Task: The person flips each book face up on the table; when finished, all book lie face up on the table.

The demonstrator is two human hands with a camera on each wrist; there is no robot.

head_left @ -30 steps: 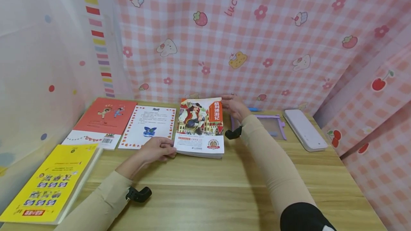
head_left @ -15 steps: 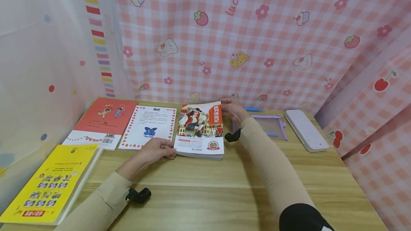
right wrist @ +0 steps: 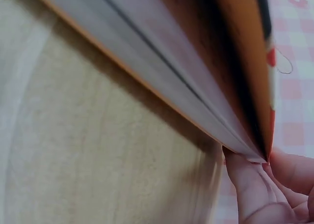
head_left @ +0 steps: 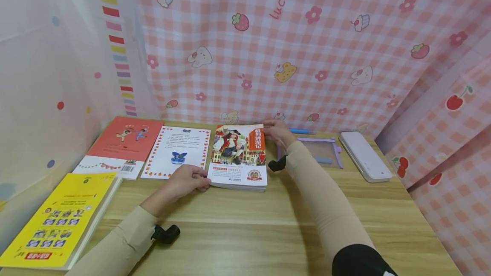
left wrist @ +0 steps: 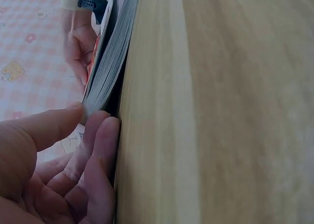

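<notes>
A paperback book with a costumed figure on its cover lies slightly raised on the wooden table in the head view. My left hand pinches its near left corner; in the left wrist view the thumb is at the upper edge and the fingers are below. My right hand pinches the far right corner. The right wrist view has the book's pages fanned apart, with right fingertips under the corner and the thumb at the cover side. Left of this book lies a white leaf-bordered book.
A red-and-white book and a yellow book lie at the left. Beyond my right forearm are a purple-edged mesh pouch, a blue pen and a white case. A checked curtain hangs behind the wooden table.
The far edge of the paperback has come down a little, and my right hand has moved down with it. My left hand stays at the near left corner.
</notes>
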